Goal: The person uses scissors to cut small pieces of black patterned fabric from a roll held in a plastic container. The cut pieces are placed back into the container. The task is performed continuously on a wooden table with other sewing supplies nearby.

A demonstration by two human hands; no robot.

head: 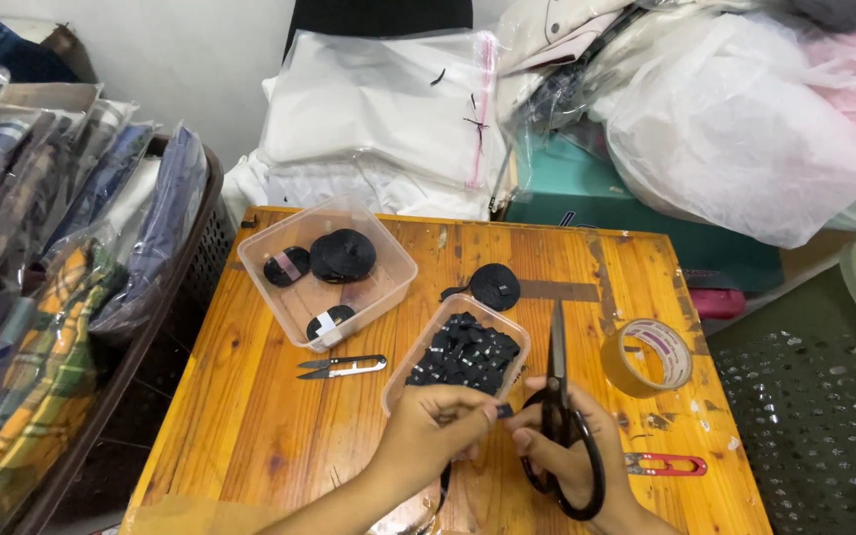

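Right hand (pixel 572 446): fingers through the black handles of large scissors (pixel 559 416), grip closed around them; blades closed or nearly so, pointing away from the person.
Left hand (pixel 438 426): fingertips pinched shut on a small black strip piece (pixel 503 409), held just beside the scissor handles, above the near edge of the desk (pixel 250 416).
Black strap: a dark length hangs below the left hand toward the desk edge; where it ends cannot be told.
Small clear tub (pixel 398 381): right behind the left hand, filled with cut black pieces (pixel 466 352).
Thread snips, silver (pixel 342 367): flat on the desk left of the small tub.
Large clear tub (pixel 260 253): farther back left, holding three black tape rolls (pixel 342 255).
Loose black roll (pixel 494 285): on the desk behind the small tub.
Tan tape roll (pixel 646 357): standing right of the scissor blades.
Red snips (pixel 666 464): flat, near the right hand's right side.
Surroundings: bagged folded cloth in a basket at left, plastic bags behind.
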